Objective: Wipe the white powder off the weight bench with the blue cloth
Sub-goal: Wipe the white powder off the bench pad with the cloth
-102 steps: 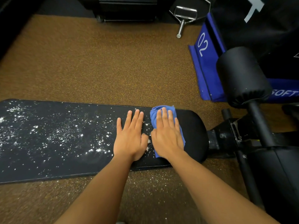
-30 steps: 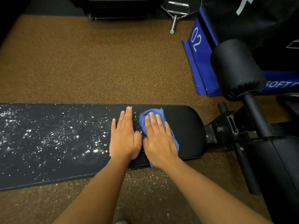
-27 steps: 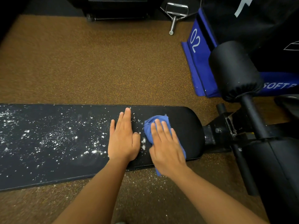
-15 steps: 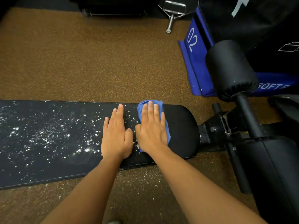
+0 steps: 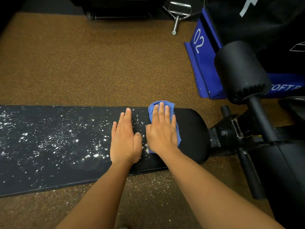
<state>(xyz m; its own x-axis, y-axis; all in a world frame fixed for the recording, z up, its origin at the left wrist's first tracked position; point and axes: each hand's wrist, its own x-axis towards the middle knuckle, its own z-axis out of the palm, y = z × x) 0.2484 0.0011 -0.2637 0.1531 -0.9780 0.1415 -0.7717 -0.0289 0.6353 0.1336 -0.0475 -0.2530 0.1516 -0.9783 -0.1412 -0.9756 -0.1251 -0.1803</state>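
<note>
A long black weight bench (image 5: 193,129) runs across the view. White powder (image 5: 54,141) speckles its left and middle part; the right end is clean. The blue cloth (image 5: 171,105) lies bunched on the bench near its far edge, with my right hand (image 5: 162,131) pressed flat on top of it, fingers stretched out. Just to the left, my left hand (image 5: 125,139) rests flat and open on the bench surface, fingers together. A small line of powder (image 5: 145,146) sits between the two hands.
Brown speckled rubber floor (image 5: 99,66) surrounds the bench, with spilled powder (image 5: 148,182) by its near edge. A black roller pad (image 5: 239,70) and the bench frame (image 5: 231,134) stand at the right. A blue soft box marked 02 (image 5: 201,52) and a metal cable handle (image 5: 178,12) lie beyond.
My right hand has slid the cloth back and forth across the bench's width; it now sits toward the far edge again. My left hand has stayed flat beside it.
</note>
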